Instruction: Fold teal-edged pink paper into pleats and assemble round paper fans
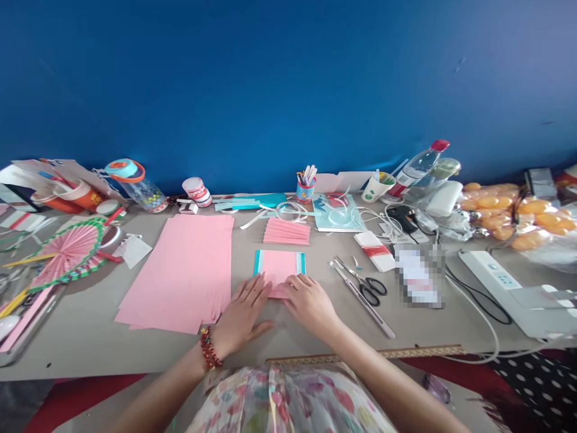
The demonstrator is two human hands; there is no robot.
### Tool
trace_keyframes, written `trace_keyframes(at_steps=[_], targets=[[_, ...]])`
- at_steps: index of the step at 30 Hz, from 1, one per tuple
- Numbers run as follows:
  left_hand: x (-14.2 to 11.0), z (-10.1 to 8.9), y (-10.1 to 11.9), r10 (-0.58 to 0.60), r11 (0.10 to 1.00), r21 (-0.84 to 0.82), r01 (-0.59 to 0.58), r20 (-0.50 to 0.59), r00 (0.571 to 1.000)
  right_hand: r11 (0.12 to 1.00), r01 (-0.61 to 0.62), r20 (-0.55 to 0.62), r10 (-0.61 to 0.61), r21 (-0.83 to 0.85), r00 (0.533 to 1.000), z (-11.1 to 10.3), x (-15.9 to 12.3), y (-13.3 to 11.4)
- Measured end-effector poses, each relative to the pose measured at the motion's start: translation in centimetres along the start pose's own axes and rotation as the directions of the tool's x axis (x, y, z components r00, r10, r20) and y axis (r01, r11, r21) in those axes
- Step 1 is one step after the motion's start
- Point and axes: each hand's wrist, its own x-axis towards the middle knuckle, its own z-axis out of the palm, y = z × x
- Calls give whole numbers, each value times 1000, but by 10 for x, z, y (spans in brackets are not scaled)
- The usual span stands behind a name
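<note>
A blue wall (288, 90) rises behind the long grey table (112, 355). Over to the person's left lies a broad stack of pink sheets (175, 270), and beyond it a round pleated fan (70, 246) edged in green. Right in front of the person are both hands: the left hand (241, 313) lies palm down, fingers stretched out and thumb spread, fingertips at the lower edge of a small pink sheet (279, 263) with blue side borders. The right hand (311, 304) curls its fingers over that edge; I can't tell whether they pinch it. A folded pink strip (286, 231) sits just behind, scissors (363, 280) to the right. Red beads (210, 349) ring the left wrist.
</note>
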Motion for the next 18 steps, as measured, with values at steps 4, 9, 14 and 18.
trace_keyframes(at_steps=[4,9,14,18], targets=[[-8,-16,0,-255,954,-215,210,-208,944,993,11,72,-19,116,997,4,11,1],[-20,-21,11,-422,815,-504,286,-178,889,900,-92,-10,106,427,994,9,2,0],[-4,-12,29,-417,801,-561,207,-276,866,696,13,-84,68,718,994,11,1,-15],[12,-21,24,-339,876,-476,76,-496,800,700,162,-295,73,695,953,5,0,-17]])
